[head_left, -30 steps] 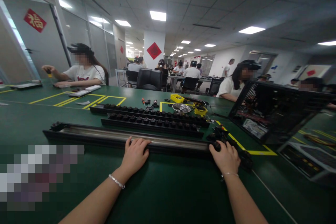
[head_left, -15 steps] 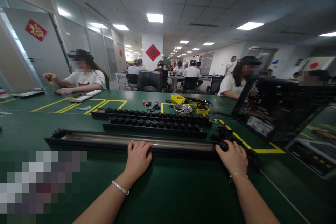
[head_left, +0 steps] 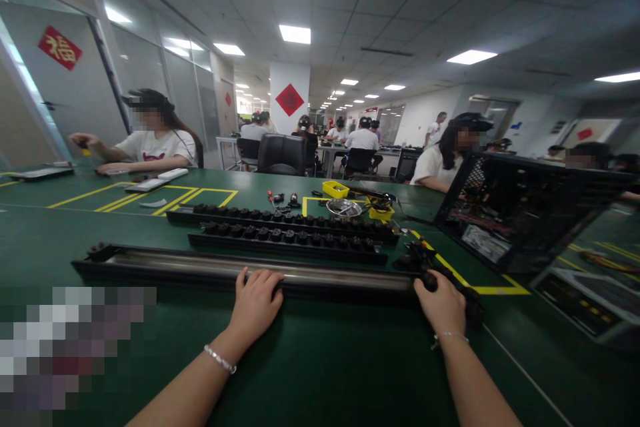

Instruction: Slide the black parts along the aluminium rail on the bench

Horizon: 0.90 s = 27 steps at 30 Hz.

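Fingers of our left grip (head_left: 255, 303) lie spread and flat on the near edge of the long rail (head_left: 200, 265), clasping nothing. Our right grip (head_left: 443, 307) curls closed on a black knob (head_left: 429, 279) at the rail's right end. The rail lies lengthwise across the green counter (head_left: 325, 360) before us; two knob strips (head_left: 285, 239) lie just behind it.

We see a green table (head_left: 320, 367) with yellow tape lines (head_left: 500, 291). Nearest us on it lies a long black rail (head_left: 190, 268) with a metal strip. Behind that are a front knob strip (head_left: 285, 245) and a back knob strip (head_left: 280, 220), side by side. Farther back: yellow tray (head_left: 335, 188), metal bowl (head_left: 344, 207), small tools (head_left: 281, 198). Flat white pieces (head_left: 157, 182) lie far left, and an open black case (head_left: 520, 213) stands right.
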{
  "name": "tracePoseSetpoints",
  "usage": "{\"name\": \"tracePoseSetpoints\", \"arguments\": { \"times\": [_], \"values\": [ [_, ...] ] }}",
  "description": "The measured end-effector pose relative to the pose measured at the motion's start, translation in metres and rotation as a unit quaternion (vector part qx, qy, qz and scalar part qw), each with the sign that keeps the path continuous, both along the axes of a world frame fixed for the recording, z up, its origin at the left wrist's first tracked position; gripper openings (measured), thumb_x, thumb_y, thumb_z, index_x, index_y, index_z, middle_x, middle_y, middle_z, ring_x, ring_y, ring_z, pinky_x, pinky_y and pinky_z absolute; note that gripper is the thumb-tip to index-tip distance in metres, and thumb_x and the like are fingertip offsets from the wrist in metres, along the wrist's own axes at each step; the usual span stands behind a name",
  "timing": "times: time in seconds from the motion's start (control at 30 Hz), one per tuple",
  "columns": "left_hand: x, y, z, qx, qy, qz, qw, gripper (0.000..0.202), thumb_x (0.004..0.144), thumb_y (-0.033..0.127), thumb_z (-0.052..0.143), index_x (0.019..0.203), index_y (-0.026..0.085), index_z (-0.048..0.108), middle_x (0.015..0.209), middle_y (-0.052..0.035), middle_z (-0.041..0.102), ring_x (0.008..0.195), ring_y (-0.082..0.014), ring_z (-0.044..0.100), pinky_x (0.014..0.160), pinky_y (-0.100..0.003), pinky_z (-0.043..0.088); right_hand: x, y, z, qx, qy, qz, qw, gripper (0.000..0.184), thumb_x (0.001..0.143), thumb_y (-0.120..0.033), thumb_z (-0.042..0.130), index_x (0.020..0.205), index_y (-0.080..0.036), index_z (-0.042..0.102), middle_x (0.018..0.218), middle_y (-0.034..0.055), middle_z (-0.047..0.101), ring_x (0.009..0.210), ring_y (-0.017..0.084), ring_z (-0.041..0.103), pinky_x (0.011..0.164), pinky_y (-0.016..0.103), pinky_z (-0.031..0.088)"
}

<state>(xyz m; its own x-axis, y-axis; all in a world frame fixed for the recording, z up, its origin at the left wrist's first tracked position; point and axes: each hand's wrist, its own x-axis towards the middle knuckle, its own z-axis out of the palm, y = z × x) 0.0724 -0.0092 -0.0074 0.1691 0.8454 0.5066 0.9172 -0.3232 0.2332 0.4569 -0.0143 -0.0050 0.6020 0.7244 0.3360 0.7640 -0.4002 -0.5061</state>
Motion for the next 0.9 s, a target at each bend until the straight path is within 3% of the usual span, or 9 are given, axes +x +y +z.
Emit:
{"name": "tracePoseSetpoints", "arguments": {
  "times": [0.33,0.67,0.9],
  "values": [
    [-0.0007,0.0006,0.0007,0.0,-0.006,0.001,1.0,0.022,0.081,0.025,0.048,0.096,0.026,0.064,0.096,-0.001,0.068,0.098,-0.0222,0.058,0.106,-0.053,0.018,0.0027,-0.0024,0.0052,0.005,0.103,-0.039,0.994,0.055,0.074,-0.047,0.047,0.122,-0.02,0.053,0.116,0.013,0.06,0.1,0.032,0.057,0.084,0.042,0.045],
    [0.0003,0.001,0.0001,0.0,-0.004,0.002,1.0,0.021,0.081,0.025,0.048,0.096,0.026,0.063,0.096,-0.0008,0.068,0.099,-0.022,0.057,0.106,-0.052,0.017,0.0015,-0.0031,0.008,0.006,0.102,-0.044,0.994,0.054,0.074,-0.045,0.048,0.122,-0.021,0.053,0.12,0.0124,0.059,0.104,0.032,0.056,0.088,0.043,0.044],
    [0.0008,0.0003,0.0005,0.008,-0.001,0.003,1.0,0.021,0.081,0.024,0.049,0.096,0.027,0.063,0.095,-0.0003,0.068,0.097,-0.0216,0.058,0.106,-0.051,0.019,0.0098,-0.0022,0.0056,0.011,0.104,-0.056,0.993,0.053,0.073,-0.045,0.05,0.121,-0.023,0.055,0.111,0.0114,0.062,0.097,0.031,0.059,0.084,0.043,0.046]
  ]
}}
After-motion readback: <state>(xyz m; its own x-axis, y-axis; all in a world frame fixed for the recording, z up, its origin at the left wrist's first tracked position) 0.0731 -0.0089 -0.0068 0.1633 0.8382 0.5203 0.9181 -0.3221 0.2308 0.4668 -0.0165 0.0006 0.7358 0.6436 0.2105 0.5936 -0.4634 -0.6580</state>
